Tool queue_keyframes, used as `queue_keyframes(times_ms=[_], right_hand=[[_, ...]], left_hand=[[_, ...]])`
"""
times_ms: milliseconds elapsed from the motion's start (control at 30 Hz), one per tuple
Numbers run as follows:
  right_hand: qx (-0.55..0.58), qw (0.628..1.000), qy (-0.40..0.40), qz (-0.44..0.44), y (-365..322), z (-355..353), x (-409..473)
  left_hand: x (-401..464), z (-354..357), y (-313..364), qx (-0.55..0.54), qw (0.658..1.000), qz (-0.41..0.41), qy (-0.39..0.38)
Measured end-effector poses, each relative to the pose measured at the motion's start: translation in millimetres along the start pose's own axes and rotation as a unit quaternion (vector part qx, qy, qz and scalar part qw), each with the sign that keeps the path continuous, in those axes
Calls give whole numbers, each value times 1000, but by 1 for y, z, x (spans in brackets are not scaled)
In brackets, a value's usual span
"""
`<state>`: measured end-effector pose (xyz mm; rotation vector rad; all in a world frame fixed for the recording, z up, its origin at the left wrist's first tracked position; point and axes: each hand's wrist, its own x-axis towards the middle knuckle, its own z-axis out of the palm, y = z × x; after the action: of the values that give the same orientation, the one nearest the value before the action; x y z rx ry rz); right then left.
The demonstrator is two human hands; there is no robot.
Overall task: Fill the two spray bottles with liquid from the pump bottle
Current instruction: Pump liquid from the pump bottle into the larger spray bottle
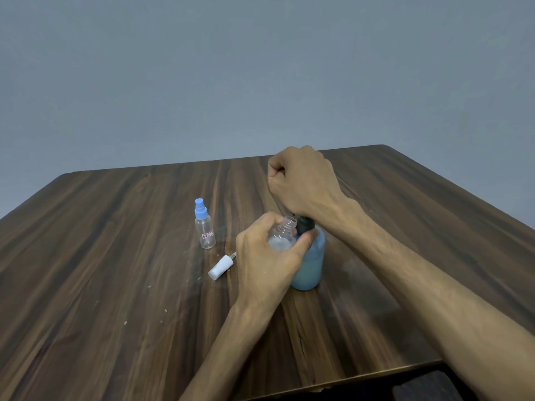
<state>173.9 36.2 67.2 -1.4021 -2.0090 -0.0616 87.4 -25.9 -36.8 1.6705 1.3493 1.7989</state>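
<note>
My left hand (265, 256) grips a small clear spray bottle (283, 237) with its cap off, its open neck held up beside the black pump head (305, 225) of the blue pump bottle (311, 266). Whitish liquid sits in the held bottle's lower part. My right hand (301, 180) is curled into a fist and presses down on the pump head with its heel. A white spray cap (221, 267) lies on its side on the table, left of my left hand. A second clear spray bottle (205, 225) with a blue spray top stands upright further left.
Everything stands on a dark wooden table (115, 256) with a grey wall (260, 68) behind it. The table's near edge runs along the lower right, with a dark object (425, 386) below it. Small pale specks dot the tabletop at the front left.
</note>
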Motion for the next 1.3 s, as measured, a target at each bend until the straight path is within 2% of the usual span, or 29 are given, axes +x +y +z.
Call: queue_keyframes(times_ms=[67, 233, 400, 533, 700, 867, 1000, 1167, 1300], right_hand=[[-3, 1000, 12, -7, 1, -1, 2], [3, 1000, -28, 11, 0, 3, -5], [6, 1000, 5, -9, 0, -4, -1], [9, 999, -45, 16, 1, 3, -7], [9, 1000, 1, -5, 1, -3, 0], [9, 999, -44, 12, 0, 3, -6], [5, 1000, -7, -8, 0, -3, -1], [0, 999, -33, 7, -1, 2, -7], [5, 1000, -7, -8, -2, -5, -1]], left_hand=[[0, -1, 0, -1, 1000, 8, -2], [-1, 1, 3, -9, 1000, 0, 2], [-1, 0, 2, -8, 1000, 2, -3], [-1, 0, 1, -9, 1000, 11, 2], [-1, 1, 3, -4, 1000, -5, 6], [-1, 2, 2, -9, 1000, -10, 10], [-1, 1, 3, -8, 1000, -8, 7], [0, 0, 4, -14, 1000, 4, 6], [-1, 1, 3, -1, 1000, 0, 14]])
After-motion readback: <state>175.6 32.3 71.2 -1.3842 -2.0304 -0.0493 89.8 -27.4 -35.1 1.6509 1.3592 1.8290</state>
